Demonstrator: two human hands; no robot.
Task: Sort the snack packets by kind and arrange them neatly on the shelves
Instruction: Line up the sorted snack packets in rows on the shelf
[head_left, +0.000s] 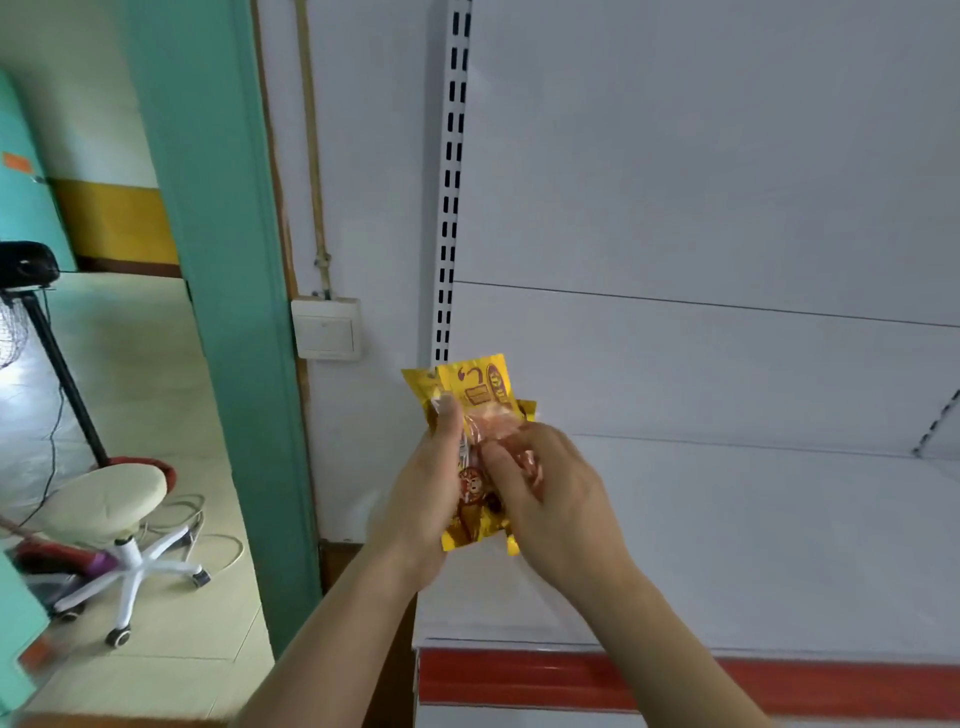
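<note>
1. Hands hold a small bunch of yellow snack packets (475, 395) up in the air, in front of the white shelf (753, 545) near its left end, not resting on it.
2. The left hand (421, 499) has its grip curled tight round the left side of the bunch, with the thumb pressed on the front near the top.
3. The right hand (556, 499) pinches the packets from the right side, and its fingers are bent over the clear part in the middle.
4. How many packets are in the bunch is hard to tell, since they overlap and the hands cover a lot of them.
5. The pictures and words on the packets are too blurry to read.
6. The shelf has a red strip (519, 680) along its front edge, and part of that strip is hidden behind the right arm.
7. A white post with dark slots (451, 182) goes up at the shelf's back left corner.
8. A light switch (326, 328) sits on the wall just left of the post.
9. A white stool on wheels (111, 512) stands on the floor far to the left, past a green door frame (228, 312).
</note>
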